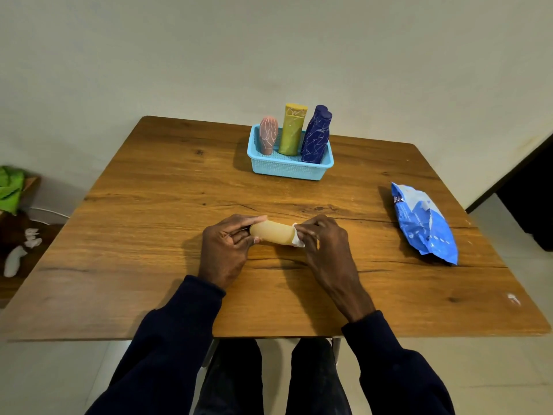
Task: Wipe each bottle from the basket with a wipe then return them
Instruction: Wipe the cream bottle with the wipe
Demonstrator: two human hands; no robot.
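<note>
The person sits at a wooden table [149, 205] with a tan bottle [272, 232] held crosswise between both hands, just above the tabletop near the front edge. Its long axis runs left to right, roughly parallel to that edge, tilting slightly down toward the right. The left hand [226, 247] closes its fingers and thumb around the rounded left end. The right hand [321, 238] is pressed around the right end with a white wipe [297, 238] bunched between its fingers and the bottle; only a small fold of the wipe shows at the edge of the grip. So the uncovered length of the bottle lies to the left of the wiping hand, and I judge that the stroke has to travel leftward along the axis, toward the holding hand, or else the bottle must turn within the left grip.

Farther back, well apart from the hands, stands a light blue plastic basket [287, 170]. In it, upright or nearly so, are a pink bottle [268, 134] on the left, a yellow bottle [291, 128] in the middle and a dark blue bottle [316, 134] leaning on the right. There may be a second dark blue one behind it; I cannot tell for certain. There is bare basket floor in front of the yellow one, which looks like room for the tan bottle's return. The basket sits slightly right of centre, so either hand could reach it.

A blue pack of wipes [425, 220] lies on the table to the right, nearer the right hand.
</note>
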